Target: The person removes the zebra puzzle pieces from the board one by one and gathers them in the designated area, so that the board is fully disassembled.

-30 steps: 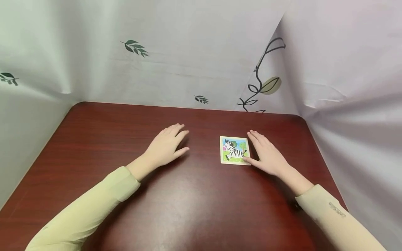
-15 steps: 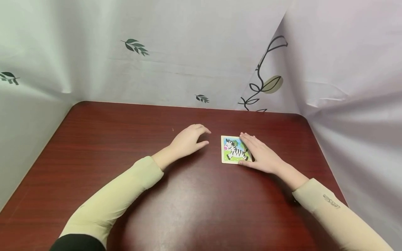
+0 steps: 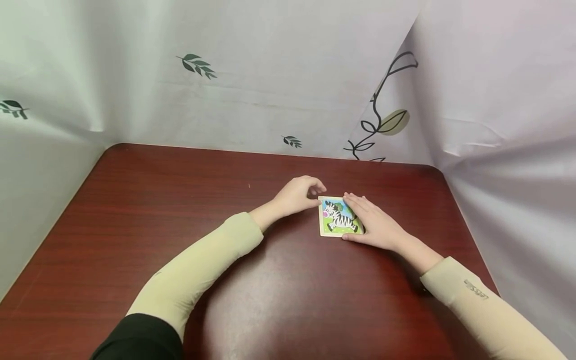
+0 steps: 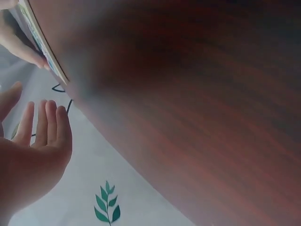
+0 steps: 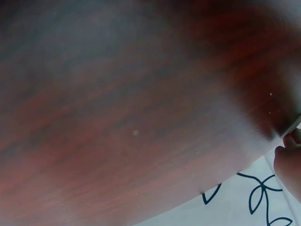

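A square zebra picture puzzle (image 3: 335,220) with a pale frame lies flat on the table. My right hand (image 3: 377,225) holds it at the right side, thumb at the near edge and fingers at the far edge, covering its right border. Close to the far left corner is my left hand (image 3: 297,194), thumb tip by the left edge and fingers bent loosely above the table. In the left wrist view, a gap shows between the left hand (image 4: 42,141) and the puzzle (image 4: 44,49). The right wrist view catches only part of the right hand (image 5: 289,165).
The dark red wooden table (image 3: 180,200) has rounded far corners. White cloth (image 3: 252,90) printed with leaves hangs behind it and along both sides.
My left hand has moved right across the table to the puzzle's left side, its fingers bending. The right hand has slid a little left over the puzzle's right border.
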The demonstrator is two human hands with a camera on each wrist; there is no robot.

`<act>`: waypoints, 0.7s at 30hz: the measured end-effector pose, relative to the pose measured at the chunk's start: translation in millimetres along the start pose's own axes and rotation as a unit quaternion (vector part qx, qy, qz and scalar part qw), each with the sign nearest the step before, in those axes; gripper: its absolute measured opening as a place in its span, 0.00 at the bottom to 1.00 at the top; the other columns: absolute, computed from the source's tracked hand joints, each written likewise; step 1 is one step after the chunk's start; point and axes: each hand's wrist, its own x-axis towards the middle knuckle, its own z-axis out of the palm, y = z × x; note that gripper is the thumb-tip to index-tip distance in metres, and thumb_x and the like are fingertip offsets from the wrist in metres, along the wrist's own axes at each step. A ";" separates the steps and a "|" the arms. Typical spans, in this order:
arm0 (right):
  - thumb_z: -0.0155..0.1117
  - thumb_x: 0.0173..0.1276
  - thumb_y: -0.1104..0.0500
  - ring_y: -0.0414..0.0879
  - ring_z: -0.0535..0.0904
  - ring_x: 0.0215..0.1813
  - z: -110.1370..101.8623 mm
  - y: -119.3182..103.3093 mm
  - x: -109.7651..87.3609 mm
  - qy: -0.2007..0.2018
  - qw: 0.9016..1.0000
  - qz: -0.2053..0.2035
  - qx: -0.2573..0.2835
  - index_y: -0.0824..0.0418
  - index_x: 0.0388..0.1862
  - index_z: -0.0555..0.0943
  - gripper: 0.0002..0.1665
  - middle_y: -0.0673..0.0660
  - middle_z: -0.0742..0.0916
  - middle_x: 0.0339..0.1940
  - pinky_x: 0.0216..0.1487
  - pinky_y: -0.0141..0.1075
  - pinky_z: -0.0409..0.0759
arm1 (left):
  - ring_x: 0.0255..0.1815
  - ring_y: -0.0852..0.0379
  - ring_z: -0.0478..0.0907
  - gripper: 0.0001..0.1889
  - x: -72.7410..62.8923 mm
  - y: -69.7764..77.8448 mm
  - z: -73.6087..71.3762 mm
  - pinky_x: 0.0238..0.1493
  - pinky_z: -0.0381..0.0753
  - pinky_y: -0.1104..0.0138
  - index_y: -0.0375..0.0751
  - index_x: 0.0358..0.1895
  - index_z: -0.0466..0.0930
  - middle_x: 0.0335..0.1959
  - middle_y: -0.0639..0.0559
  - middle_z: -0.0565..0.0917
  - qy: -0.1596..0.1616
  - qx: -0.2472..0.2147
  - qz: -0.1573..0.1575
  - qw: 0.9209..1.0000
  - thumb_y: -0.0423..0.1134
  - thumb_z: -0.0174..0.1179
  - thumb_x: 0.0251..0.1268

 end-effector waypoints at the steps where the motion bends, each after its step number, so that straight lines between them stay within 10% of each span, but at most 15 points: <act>1: 0.77 0.64 0.37 0.60 0.55 0.89 0.0 -0.1 -0.1 0.001 1.000 0.001 0.001 0.66 0.86 0.55 0.65 0.63 0.62 0.88 0.87 0.58 0.53 | 0.54 0.51 0.86 0.16 3.0 0.7 2.0 0.60 0.84 0.64 0.39 0.57 0.86 0.54 0.46 0.89 -0.004 -0.007 -0.003 1.000 0.34 0.72 0.68; 21: 0.79 0.62 0.37 0.58 0.60 0.87 0.1 2.2 0.2 0.011 1.000 -0.008 -0.013 0.65 0.85 0.61 0.63 0.62 0.66 0.87 0.87 0.57 0.55 | 0.49 0.54 0.82 0.13 35.1 1.9 23.8 0.57 0.82 0.64 0.40 0.51 0.88 0.47 0.48 0.88 -0.073 0.071 -0.028 0.994 0.38 0.75 0.66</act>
